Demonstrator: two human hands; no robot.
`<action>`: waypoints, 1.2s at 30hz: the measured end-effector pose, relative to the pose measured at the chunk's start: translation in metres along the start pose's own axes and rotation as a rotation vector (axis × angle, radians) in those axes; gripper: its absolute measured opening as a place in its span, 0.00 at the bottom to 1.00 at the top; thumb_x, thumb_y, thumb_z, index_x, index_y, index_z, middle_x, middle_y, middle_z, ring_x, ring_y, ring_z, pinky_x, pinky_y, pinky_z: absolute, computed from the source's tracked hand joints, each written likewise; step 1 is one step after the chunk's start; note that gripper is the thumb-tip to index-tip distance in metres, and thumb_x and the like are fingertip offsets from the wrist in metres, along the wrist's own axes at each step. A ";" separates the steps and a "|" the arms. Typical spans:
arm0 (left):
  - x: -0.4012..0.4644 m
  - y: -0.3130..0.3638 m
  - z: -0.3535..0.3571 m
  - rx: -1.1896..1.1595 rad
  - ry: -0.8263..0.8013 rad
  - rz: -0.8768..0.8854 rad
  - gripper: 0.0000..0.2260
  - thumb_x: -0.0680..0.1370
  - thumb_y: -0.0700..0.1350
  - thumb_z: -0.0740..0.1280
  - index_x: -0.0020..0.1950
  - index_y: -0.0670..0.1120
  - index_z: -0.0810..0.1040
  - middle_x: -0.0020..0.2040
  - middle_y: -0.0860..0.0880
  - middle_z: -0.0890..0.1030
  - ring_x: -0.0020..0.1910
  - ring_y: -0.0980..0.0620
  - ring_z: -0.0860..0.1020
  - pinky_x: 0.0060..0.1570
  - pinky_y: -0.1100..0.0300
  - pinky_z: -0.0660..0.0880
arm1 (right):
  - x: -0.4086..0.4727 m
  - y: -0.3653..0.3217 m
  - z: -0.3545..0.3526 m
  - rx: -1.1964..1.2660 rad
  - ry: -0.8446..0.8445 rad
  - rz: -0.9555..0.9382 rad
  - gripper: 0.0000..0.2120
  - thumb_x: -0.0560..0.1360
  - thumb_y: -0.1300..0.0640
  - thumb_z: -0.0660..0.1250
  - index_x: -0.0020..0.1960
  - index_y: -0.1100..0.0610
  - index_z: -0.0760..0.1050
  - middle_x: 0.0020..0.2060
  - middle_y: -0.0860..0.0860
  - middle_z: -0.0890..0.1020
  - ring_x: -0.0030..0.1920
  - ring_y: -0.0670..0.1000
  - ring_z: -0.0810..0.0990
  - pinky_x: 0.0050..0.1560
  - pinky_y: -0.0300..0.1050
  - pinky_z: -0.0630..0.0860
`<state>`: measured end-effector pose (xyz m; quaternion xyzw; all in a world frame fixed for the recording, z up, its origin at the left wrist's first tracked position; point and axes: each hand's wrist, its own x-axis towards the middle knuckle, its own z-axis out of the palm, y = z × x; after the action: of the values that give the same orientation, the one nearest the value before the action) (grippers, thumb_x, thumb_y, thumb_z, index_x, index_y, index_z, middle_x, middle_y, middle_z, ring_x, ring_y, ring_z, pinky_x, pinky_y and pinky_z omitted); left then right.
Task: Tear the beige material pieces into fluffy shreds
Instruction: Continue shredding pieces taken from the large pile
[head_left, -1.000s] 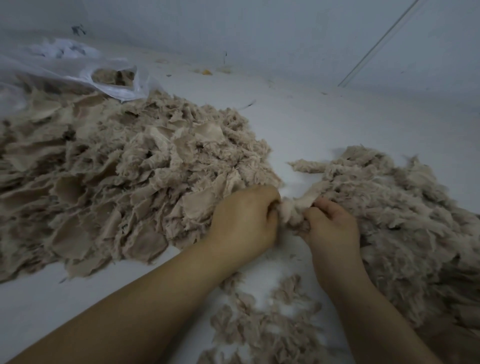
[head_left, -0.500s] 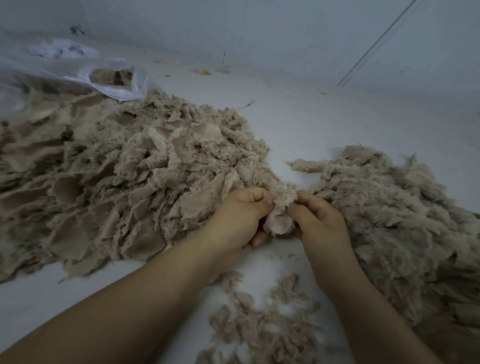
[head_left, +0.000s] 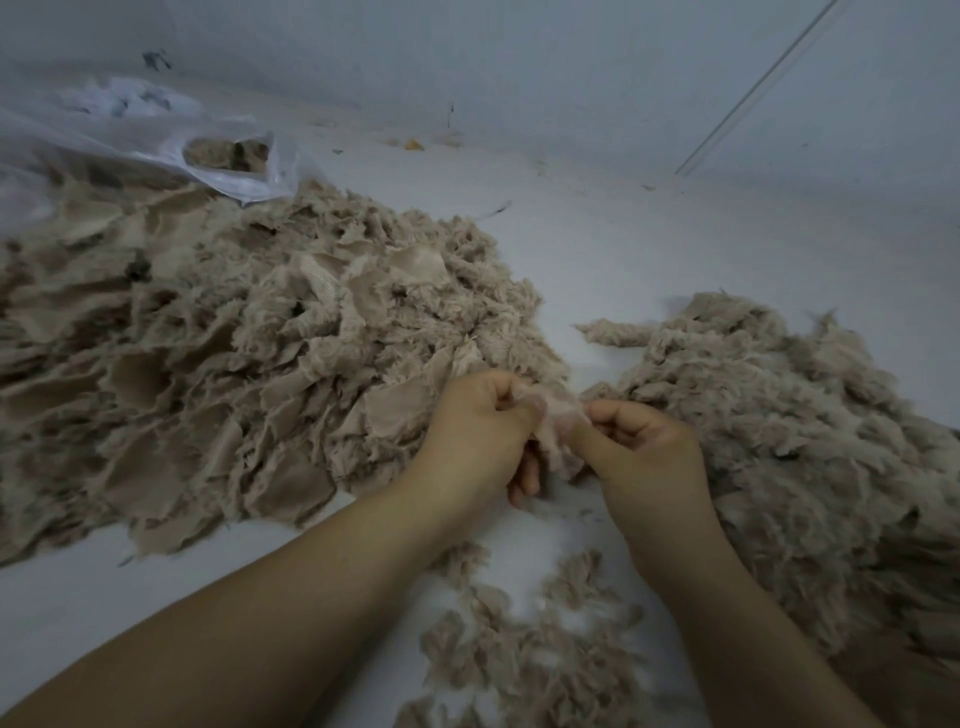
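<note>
A big heap of flat beige material pieces covers the left of the white surface. A heap of fluffy beige shreds lies on the right. Between the two heaps, my left hand and my right hand both pinch one small beige piece, which stretches thin and blurred between the thumbs. The lower end of the piece hangs down between my hands.
Loose beige scraps lie scattered near the front between my forearms. A clear plastic bag with more beige material sits at the back left. A pale wall rises behind the white surface.
Both hands took up a new piece at the left heap's edge and now pull it apart; the fingers have shifted slightly and the piece looks thinner.
</note>
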<state>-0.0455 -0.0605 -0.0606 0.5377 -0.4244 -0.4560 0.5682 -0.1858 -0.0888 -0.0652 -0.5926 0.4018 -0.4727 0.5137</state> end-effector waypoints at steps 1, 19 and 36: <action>0.001 0.000 -0.001 -0.021 0.035 -0.008 0.11 0.82 0.39 0.61 0.43 0.35 0.74 0.23 0.41 0.75 0.16 0.50 0.69 0.17 0.64 0.65 | 0.001 0.002 -0.001 0.019 0.028 0.025 0.12 0.76 0.63 0.72 0.37 0.51 0.85 0.34 0.54 0.85 0.33 0.48 0.82 0.33 0.38 0.78; 0.001 0.014 -0.003 -0.057 0.128 0.085 0.10 0.78 0.36 0.68 0.36 0.42 0.80 0.29 0.45 0.78 0.27 0.51 0.75 0.31 0.61 0.73 | 0.001 0.005 -0.003 -0.061 -0.215 0.003 0.12 0.76 0.61 0.72 0.36 0.51 0.86 0.27 0.51 0.83 0.28 0.45 0.79 0.28 0.37 0.74; 0.002 0.017 -0.005 0.139 -0.038 0.023 0.09 0.79 0.40 0.69 0.43 0.35 0.76 0.26 0.46 0.77 0.17 0.53 0.69 0.18 0.66 0.64 | 0.003 0.003 -0.005 0.115 -0.070 0.070 0.15 0.74 0.55 0.73 0.41 0.68 0.82 0.38 0.72 0.80 0.34 0.64 0.79 0.37 0.53 0.79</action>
<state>-0.0392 -0.0617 -0.0435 0.5624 -0.4718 -0.4289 0.5264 -0.1903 -0.0937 -0.0673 -0.5639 0.3761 -0.4558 0.5768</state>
